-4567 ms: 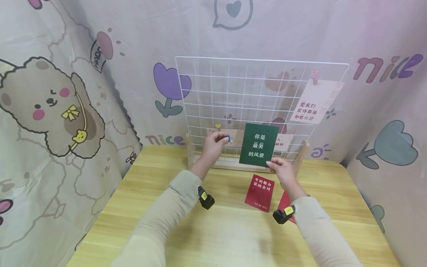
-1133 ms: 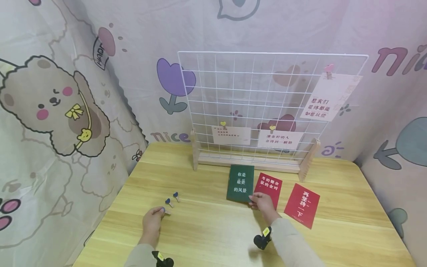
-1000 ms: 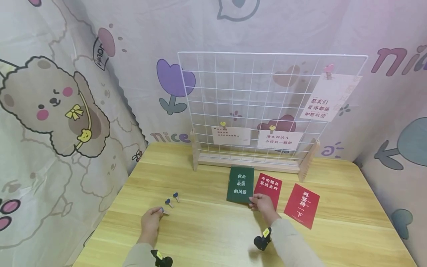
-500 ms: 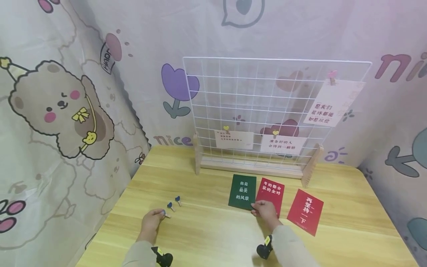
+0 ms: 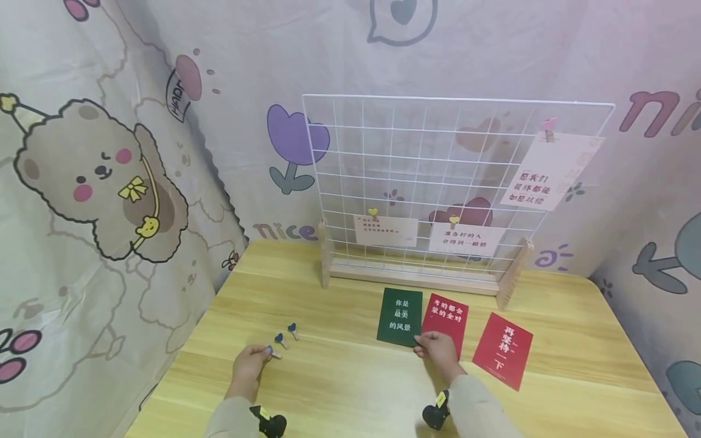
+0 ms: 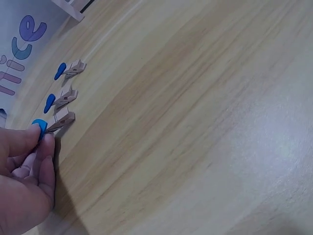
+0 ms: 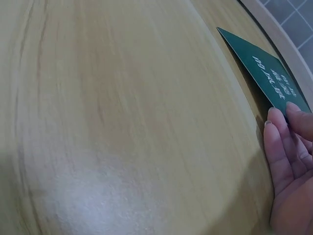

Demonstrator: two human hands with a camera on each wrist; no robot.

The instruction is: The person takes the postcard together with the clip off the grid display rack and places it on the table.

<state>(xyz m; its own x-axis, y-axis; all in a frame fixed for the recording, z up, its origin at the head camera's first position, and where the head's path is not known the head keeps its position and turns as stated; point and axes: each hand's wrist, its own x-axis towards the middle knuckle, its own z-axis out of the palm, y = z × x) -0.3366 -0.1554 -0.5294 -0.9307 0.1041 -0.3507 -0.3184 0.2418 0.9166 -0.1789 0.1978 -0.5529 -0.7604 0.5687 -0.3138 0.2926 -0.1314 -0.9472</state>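
Note:
My left hand [image 5: 249, 368] pinches the blue heart head of a small wooden clothespin [image 6: 61, 120] low over the table's left side. Two more clothespins with blue hearts, one near [image 6: 66, 98] and one farther [image 6: 75, 69], lie in a row just beyond it. On the right, my right hand [image 5: 440, 351] pinches the lower right corner of a green card [image 5: 400, 316] with white writing between thumb and fingers. In the right wrist view the card tilts slightly, with a shadow under its edge. A red card [image 5: 446, 316] lies beside it, partly covered by my right hand.
Another red card [image 5: 504, 351] lies farther right. Behind stands a white wire grid [image 5: 405, 146] in a wooden base [image 5: 416, 278]. Clipped to it are a left white card [image 5: 386, 234], a middle white card [image 5: 465, 243] and a tall pale card [image 5: 553, 164]. Patterned cloth [image 5: 235, 55] surrounds the table.
Both hands came down from the grid, bringing the green card and the blue-heart clothespin to the table. Over the last second the hands barely move; the view shifts slightly.

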